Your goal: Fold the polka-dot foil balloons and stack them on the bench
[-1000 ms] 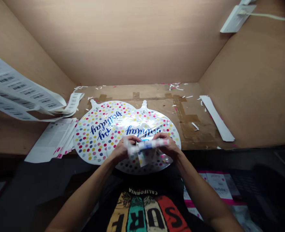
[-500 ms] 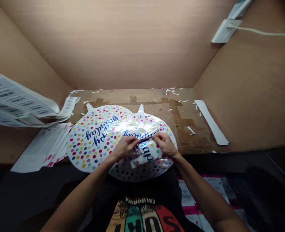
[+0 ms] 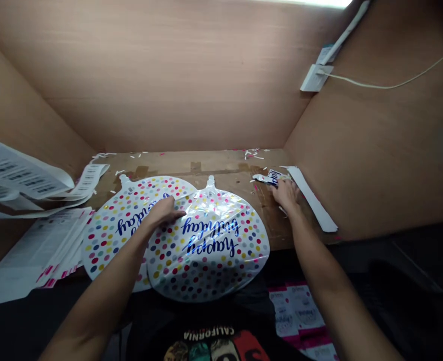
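Observation:
Two flat foil balloons with coloured dots and blue "happy birthday" lettering overlap in front of me. The right balloon (image 3: 210,271) partly covers the left balloon (image 3: 106,230), and both necks point away from me. My left hand (image 3: 164,210) rests over the overlap, thumb and a finger apart, touching the right balloon's upper left part. Farther right, my right hand (image 3: 287,194) has its fingers closed on a small folded foil balloon (image 3: 274,177) at the cardboard surface. Its fingertips are partly hidden.
A long white strip (image 3: 313,199) lies along the right. Printed sheets with pink edges (image 3: 56,245) are stacked at left, under curling barcode label strips (image 3: 29,165). Paper scraps (image 3: 253,154) dot the cardboard. Pink-and-white packages (image 3: 296,316) sit below the edge; a power socket (image 3: 316,77) hangs at right.
The folded balloon has gone from between both hands to the right side, carried by my right hand. My left hand has let go of it and moved left onto the flat balloons.

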{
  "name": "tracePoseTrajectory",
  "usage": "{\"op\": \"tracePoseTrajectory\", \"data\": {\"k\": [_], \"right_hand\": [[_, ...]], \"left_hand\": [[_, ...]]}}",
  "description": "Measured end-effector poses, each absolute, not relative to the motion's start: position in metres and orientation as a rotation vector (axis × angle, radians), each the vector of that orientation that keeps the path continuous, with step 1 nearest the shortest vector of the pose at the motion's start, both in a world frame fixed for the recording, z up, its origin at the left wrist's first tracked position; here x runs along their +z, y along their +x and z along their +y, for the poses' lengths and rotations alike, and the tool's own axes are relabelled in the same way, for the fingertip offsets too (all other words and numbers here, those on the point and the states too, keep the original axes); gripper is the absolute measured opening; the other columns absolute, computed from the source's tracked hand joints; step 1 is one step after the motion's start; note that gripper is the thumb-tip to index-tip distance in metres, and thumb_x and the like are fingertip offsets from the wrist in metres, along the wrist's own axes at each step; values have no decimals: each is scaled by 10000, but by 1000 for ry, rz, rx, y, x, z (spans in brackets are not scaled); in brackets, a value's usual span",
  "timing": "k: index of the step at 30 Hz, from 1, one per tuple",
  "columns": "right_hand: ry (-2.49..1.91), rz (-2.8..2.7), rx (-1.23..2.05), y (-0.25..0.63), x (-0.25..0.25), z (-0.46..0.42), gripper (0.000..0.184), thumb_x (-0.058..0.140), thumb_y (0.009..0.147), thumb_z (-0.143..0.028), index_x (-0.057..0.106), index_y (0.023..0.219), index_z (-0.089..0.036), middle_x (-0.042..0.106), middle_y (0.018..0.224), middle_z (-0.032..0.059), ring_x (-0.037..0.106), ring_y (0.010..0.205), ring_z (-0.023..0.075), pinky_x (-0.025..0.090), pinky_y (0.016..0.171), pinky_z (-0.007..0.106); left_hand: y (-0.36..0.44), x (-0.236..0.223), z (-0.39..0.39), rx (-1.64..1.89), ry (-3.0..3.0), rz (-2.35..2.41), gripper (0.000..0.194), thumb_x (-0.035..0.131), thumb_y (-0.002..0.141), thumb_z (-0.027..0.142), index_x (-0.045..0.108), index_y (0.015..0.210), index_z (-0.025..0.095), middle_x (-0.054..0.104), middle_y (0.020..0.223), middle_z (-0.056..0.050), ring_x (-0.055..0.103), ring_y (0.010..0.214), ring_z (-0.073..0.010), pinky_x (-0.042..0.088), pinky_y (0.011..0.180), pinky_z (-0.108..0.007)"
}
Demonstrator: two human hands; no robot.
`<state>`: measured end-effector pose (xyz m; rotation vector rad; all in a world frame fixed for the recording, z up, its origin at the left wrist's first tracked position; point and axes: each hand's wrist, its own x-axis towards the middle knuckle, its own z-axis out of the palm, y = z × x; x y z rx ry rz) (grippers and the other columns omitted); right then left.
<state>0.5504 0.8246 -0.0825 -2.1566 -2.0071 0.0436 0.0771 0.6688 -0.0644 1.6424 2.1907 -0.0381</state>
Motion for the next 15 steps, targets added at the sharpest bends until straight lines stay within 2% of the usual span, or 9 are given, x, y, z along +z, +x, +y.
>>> {"op": "tracePoseTrajectory", "data": {"k": [2, 4, 7, 10, 13, 15], "right_hand": [[-2148, -2104, 59, 542, -94, 814, 470, 486, 1035, -469, 605, 1391, -187, 542, 1445, 208, 444, 1345, 390, 330, 1094, 604], [-2146, -2094, 37, 536, -97, 806, 488, 471, 1042, -462, 589, 1422, -179, 513, 1487, 218, 436, 1355, 394, 322, 1090, 614], [-2058, -2055, -16, 531, -89, 793, 483, 481, 1041, -451, 596, 1417, -169, 481, 1534, 227, 434, 1371, 400, 325, 1087, 609], [-1896, -2055, 44, 527, -76, 773, 467, 480, 1042, -456, 630, 1370, -160, 576, 1452, 219, 510, 1323, 383, 366, 1082, 572], [-1688, -2078, 189, 520, -64, 745, 430, 489, 1033, -447, 677, 1288, -157, 691, 1289, 183, 622, 1197, 335, 446, 1031, 470], [-1546, -2102, 309, 509, -56, 725, 395, 505, 1024, -441, 707, 1221, -163, 732, 1205, 158, 675, 1098, 309, 491, 966, 415]], "left_hand": [[81, -63, 673, 43, 1633, 2048, 477, 755, 722, 586, 709, 959, 175, 759, 898, -136, 719, 839, -316, 503, 719, -344], [85, -60, 672, 314, 1545, 1893, 395, 754, 728, 533, 711, 908, 184, 756, 850, -97, 719, 802, -287, 511, 708, -332], [88, -51, 661, 893, 1210, 1669, 476, 795, 694, 496, 705, 1021, 163, 761, 898, -71, 719, 788, -251, 554, 715, -329], [86, -42, 634, 1403, 882, 1638, 546, 852, 633, 441, 685, 1056, 138, 748, 877, -52, 702, 750, -210, 583, 733, -332], [87, -43, 593, 1786, 543, 1740, 522, 809, 700, 391, 675, 1147, 157, 754, 989, -67, 721, 837, -213, 607, 806, -350], [97, -51, 566, 1876, 358, 1847, 531, 741, 789, 406, 636, 1259, 181, 743, 1094, -82, 723, 971, -238, 609, 871, -362]]}}
